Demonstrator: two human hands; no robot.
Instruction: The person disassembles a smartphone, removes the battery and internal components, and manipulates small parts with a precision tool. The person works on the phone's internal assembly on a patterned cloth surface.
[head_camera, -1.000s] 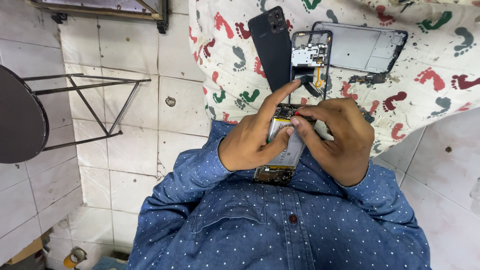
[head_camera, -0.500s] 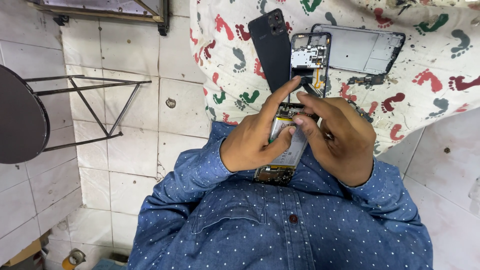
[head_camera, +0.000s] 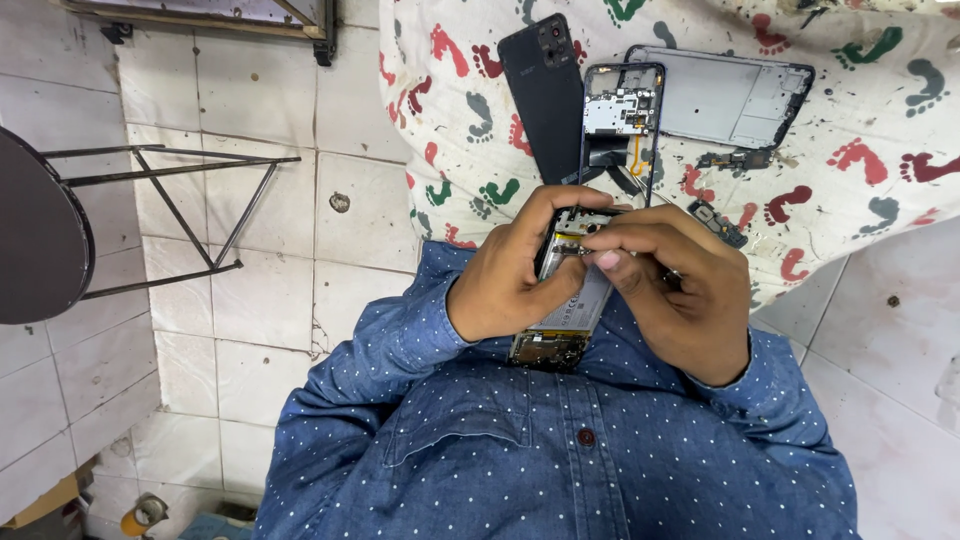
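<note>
I saw my left hand (head_camera: 505, 290) gripping the opened phone (head_camera: 570, 300), its long side pointing away from me, while my right hand (head_camera: 680, 300) fingers pinched at its top.

Blue white-dotted button shirt (head_camera: 560, 450) with long sleeves.

White label on the battery of the opened phone (head_camera: 568, 300), held at the cloth's (head_camera: 860, 110) near edge.

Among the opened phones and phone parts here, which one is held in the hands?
The opened phone with the pale battery, gripped between the left hand and right hand. The black back cover, dark frame and grey frame lie on the footprint-patterned cloth.
</note>
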